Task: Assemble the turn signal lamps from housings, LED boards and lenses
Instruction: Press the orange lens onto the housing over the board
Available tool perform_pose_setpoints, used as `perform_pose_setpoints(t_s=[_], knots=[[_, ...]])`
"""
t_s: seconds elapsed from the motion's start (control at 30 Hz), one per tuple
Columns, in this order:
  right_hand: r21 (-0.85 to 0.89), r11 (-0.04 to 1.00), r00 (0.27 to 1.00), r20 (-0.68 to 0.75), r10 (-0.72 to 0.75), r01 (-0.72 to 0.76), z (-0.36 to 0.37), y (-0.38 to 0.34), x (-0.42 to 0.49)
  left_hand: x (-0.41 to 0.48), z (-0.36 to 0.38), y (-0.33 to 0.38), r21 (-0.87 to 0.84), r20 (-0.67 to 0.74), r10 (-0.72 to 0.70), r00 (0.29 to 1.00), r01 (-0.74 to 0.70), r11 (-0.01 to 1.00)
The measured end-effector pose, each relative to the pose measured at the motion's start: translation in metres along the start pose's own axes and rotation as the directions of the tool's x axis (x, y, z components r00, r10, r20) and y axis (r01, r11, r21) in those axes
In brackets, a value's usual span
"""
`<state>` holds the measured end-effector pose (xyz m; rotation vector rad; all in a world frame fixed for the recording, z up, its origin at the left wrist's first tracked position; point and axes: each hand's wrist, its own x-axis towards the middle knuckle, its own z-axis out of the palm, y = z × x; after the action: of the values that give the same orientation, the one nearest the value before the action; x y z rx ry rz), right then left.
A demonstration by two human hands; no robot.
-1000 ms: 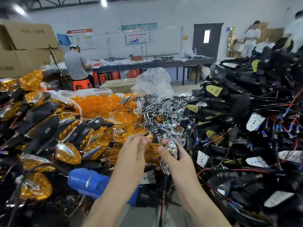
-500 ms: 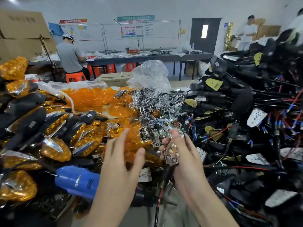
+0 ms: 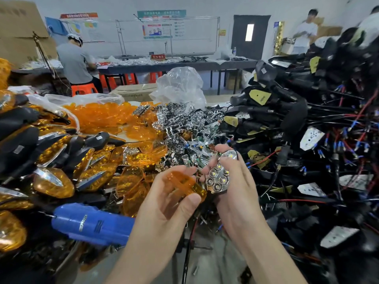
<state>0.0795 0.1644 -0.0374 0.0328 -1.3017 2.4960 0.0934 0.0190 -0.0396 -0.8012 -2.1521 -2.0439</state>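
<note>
- Workbench (image 3: 215, 267) heaped: amber lenses (image 3: 106, 117) behind the blue screwdriver (image 3: 92, 224), wired black housings (image 3: 297, 119) to its right.
- Left hand (image 3: 164, 206), right of the screwdriver, pinches one lens (image 3: 184, 184).
- Right hand (image 3: 238, 187) grips an LED board (image 3: 218, 179), seemingly touching that lens.

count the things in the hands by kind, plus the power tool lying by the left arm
amber lens, in the left hand: 1
housing with LED board, in the right hand: 1
blue electric screwdriver, lying on the bench: 1
total: 3
</note>
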Motion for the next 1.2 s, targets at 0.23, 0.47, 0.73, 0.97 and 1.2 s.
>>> perform_pose_setpoints(t_s=[0.23, 0.47, 0.73, 0.97, 1.2], knots=[[-0.194, 0.979, 0.998, 0.026, -0.062, 0.066, 0.0, 0.001, -0.004, -0.002, 0.003, 0.001, -0.002, 0.0, 0.035, 0.999, -0.035, 0.999], [-0.24, 0.964, 0.993, 0.068, -0.101, 0.114, 0.001, -0.003, -0.008, -0.004, 0.004, -0.002, 0.051, -0.017, 0.046, 0.999, -0.045, 0.998], [-0.205, 0.97, 0.989, 0.09, -0.114, 0.131, 0.002, 0.0, -0.009, -0.004, 0.01, -0.004, 0.088, -0.051, 0.048, 0.998, -0.043, 0.995], [-0.244, 0.954, 0.983, 0.111, -0.15, 0.173, 0.004, 0.002, -0.014, -0.004, 0.014, -0.007, 0.166, -0.05, 0.082, 0.995, -0.072, 0.984], [-0.37, 0.897, 0.968, 0.149, -0.201, 0.243, 0.012, 0.004, -0.021, -0.007, 0.017, -0.016, 0.262, -0.054, 0.089, 0.995, -0.072, 0.962]])
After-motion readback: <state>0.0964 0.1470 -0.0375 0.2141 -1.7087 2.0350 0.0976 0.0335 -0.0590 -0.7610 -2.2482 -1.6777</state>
